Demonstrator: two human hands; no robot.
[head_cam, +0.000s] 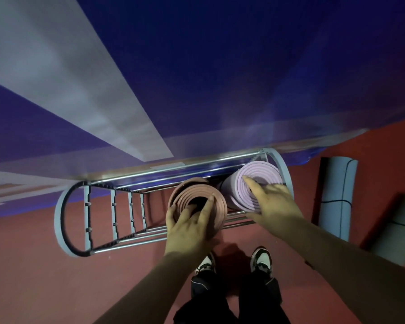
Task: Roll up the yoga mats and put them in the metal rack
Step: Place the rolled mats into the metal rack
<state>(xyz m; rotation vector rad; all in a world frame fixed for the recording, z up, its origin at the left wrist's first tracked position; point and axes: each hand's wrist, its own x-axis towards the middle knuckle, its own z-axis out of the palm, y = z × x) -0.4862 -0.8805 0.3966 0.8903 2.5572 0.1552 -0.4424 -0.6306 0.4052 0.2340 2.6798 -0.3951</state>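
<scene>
I look straight down on a metal rack [84, 218] standing against the wall. Two rolled mats stand upright in its right half. The pink-brown mat [194, 191] shows its spiral end; my left hand [189, 230] grips its near rim, thumb on the outside and fingers reaching into the hollow centre. To its right stands the lilac mat [255, 176]. My right hand [271, 202] lies flat on its spiral top with fingers straight, index finger pointing toward the centre.
Two grey-blue rolled mats, one [337, 197] tied with a black cord and another [398, 230], lie on the red floor to the right of the rack. The rack's left compartments hold nothing. My shoes [261, 259] stand just in front of the rack.
</scene>
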